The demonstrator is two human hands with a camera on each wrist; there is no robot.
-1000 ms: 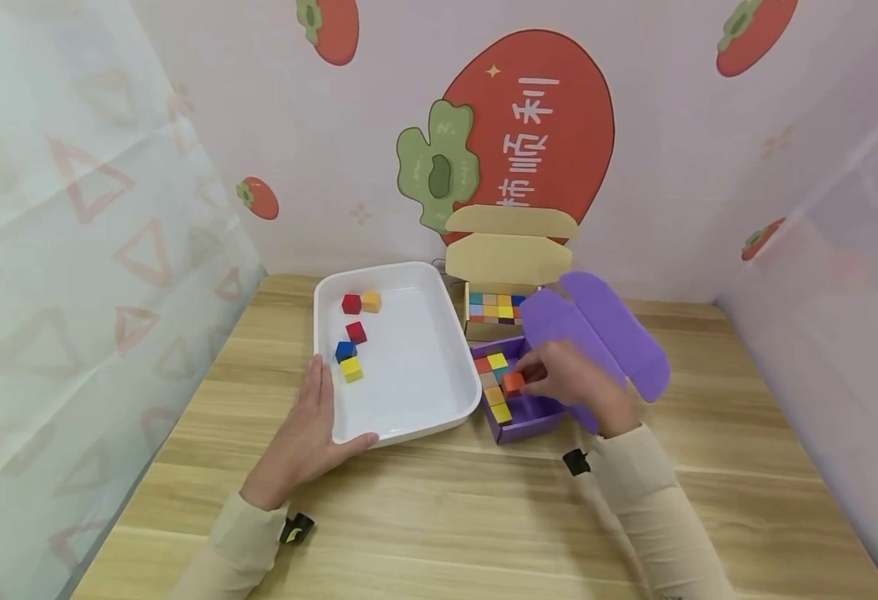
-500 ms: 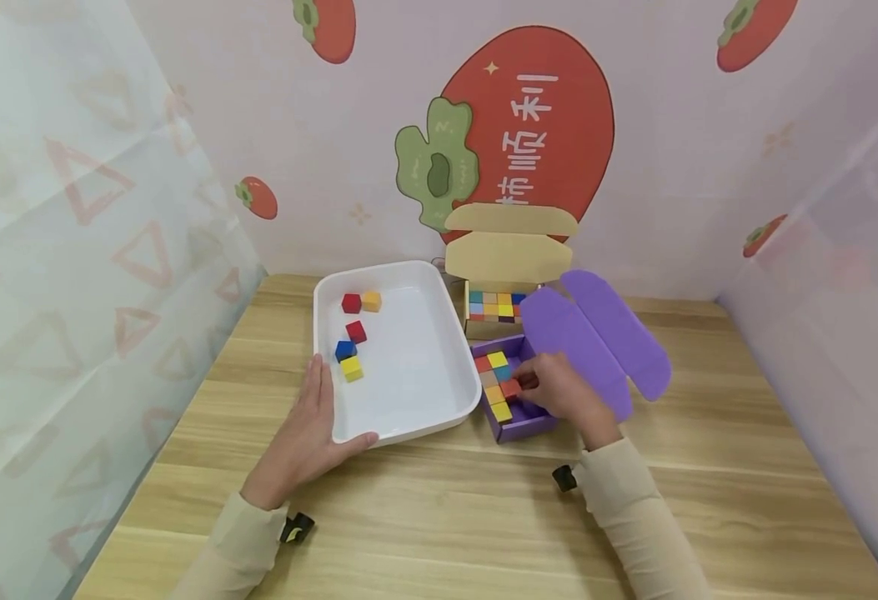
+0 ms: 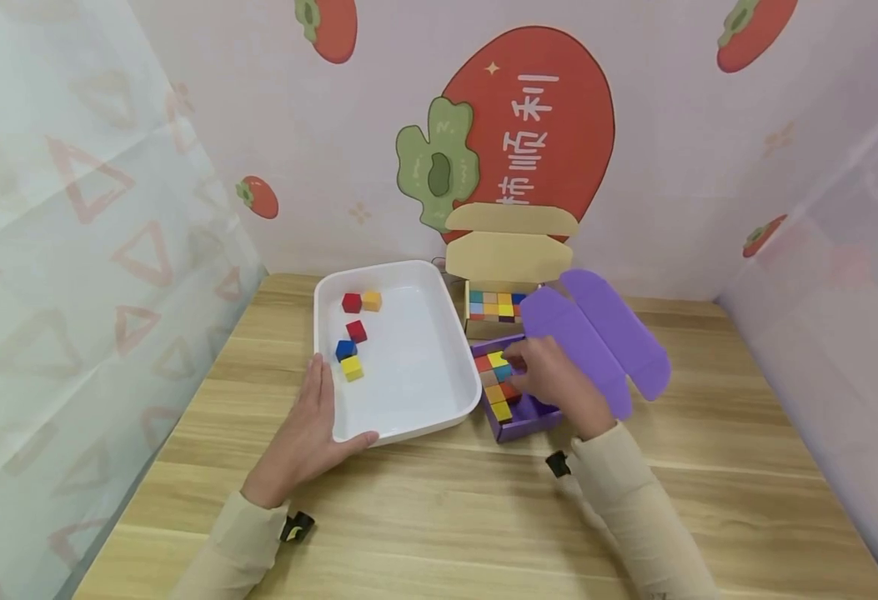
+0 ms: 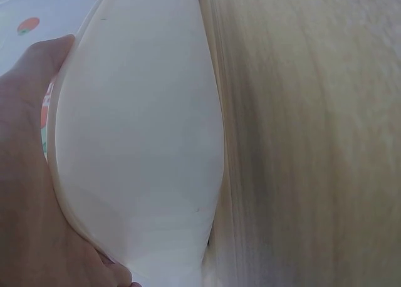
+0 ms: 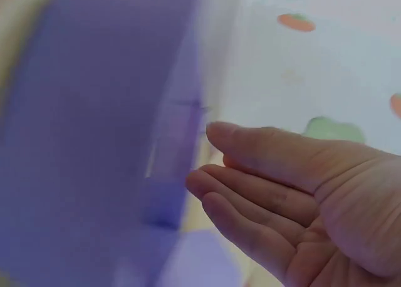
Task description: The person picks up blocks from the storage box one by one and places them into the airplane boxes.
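Note:
My left hand [image 3: 303, 437] rests against the near left corner of a white tray [image 3: 416, 358], fingers along its left side and thumb on the front rim. Inside lie two red cubes, an orange cube [image 3: 371, 301], a blue cube [image 3: 345, 350] and a yellow cube [image 3: 352, 368]. My right hand [image 3: 559, 379] hovers over the purple box [image 3: 524, 430], fingertips near the cubes at its back. In the right wrist view, thumb and fingers stand apart with nothing between them. An orange-red cube [image 3: 511, 392] sits among several coloured cubes on the box's left side.
Behind the purple box stands a tan box with its lid [image 3: 509, 257] raised, holding rows of coloured cubes. The purple lid [image 3: 607, 333] leans out to the right. A printed wall rises at the back of the wooden table [image 3: 439, 517].
My right hand set the orange-red cube down among the others in the purple box, let go and moved towards the box's back. My left hand and the tray stayed still.

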